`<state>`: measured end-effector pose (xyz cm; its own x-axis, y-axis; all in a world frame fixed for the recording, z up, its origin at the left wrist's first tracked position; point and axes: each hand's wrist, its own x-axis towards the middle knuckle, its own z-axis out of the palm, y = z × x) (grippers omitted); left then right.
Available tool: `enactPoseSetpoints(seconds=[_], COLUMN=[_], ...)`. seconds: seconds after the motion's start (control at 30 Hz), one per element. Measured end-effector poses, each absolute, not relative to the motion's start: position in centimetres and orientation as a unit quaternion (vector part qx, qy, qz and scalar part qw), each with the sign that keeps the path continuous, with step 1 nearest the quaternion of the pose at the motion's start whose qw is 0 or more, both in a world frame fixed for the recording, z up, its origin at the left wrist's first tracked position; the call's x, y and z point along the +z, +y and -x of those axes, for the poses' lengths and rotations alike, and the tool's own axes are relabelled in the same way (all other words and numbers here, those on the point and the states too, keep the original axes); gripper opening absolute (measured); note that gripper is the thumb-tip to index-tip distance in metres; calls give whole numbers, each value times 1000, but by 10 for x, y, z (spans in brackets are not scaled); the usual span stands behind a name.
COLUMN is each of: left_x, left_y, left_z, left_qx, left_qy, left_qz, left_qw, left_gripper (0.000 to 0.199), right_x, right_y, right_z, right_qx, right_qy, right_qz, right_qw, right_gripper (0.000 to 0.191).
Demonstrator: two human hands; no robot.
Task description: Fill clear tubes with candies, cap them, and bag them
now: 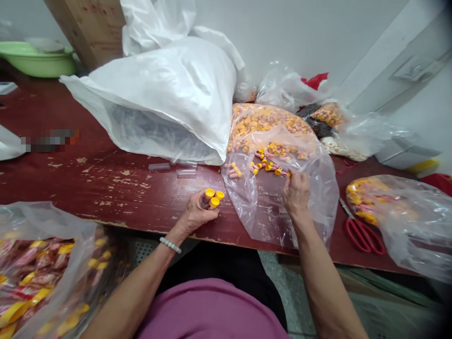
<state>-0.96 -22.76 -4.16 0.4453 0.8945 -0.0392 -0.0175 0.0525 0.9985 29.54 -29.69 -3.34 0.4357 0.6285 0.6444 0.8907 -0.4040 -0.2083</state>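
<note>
My left hand [199, 212], with a beaded bracelet at the wrist, is wrapped round three tubes with yellow caps [214, 202] above the table's front part. Over the open clear bag [247, 188], my right hand [296, 190] has its fingers together at the yellow end of a small pink-and-yellow piece [281, 172]. More such pieces lie loose on the plastic, and a large heap [268, 120] of them fills the bag behind. Several empty clear tubes [186, 173] lie on the table beside a white sack [176, 84] whose mouth shows many more tubes.
Red-handled scissors [363, 234] lie at the right, beside another clear bag [406, 230] of yellow pieces. At the lower left stands an open bag [76, 282] of filled, yellow-capped tubes. A green basin [44, 63] sits far left on the red table [116, 193]. Bags line the wall.
</note>
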Motion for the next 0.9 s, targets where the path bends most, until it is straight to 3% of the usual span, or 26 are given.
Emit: enactPoseSetpoints(seconds=[0.17,0.53,0.7,0.8,0.9], left_x=[-40,-36,-39,-44,-45], left_y=[-228,-228,-227,-226,-225], left_z=[10,8,9,11,12], left_qx=[358,335,337,342,345], left_qy=[378,370,353,346,333], left_qz=[-597,-617,-635,-673,-711], left_qw=[611,609,599,557,514], left_gripper=[33,30,28,24,20], right_x=[-43,-52,-26,-1,18], right_y=[-297,-301,-303,-311,-317], right_z=[-279,-275,-242,-197,-150], right_qx=[-243,-231,-250,-234,-172], right_qy=[-529,-550,-555,-623,-733], right_qz=[749,797,771,687,576], right_qw=[316,94,186,293,317], right_gripper=[29,24,25,26,29])
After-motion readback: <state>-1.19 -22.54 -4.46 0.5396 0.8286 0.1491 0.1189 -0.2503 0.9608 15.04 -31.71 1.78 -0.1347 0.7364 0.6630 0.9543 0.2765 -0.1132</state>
